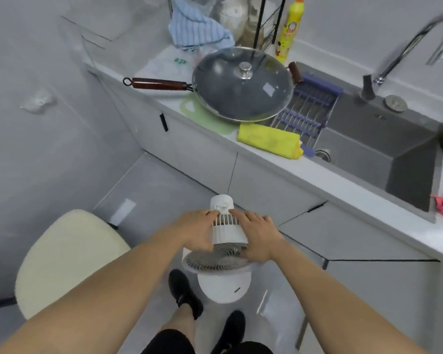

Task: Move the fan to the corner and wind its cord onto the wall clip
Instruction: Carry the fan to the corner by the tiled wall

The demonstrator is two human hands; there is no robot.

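A small white fan (225, 226) with a round base stands on the grey floor in front of the kitchen cabinets. Its head is tilted, with the vented motor housing toward the cabinets and the grille below it. My left hand (197, 232) grips the left side of the housing. My right hand (257, 235) grips the right side, fingers curled over the vents. The fan's cord is not visible. A small clear clip (37, 100) is stuck on the left wall.
A cream stool (67, 259) stands at the left. The counter (215, 137) holds a lidded wok (243, 85), a yellow cloth (269, 140) and a green board. A dark sink (379, 149) with a rack lies right. My feet in black shoes (184, 292) stand below the fan.
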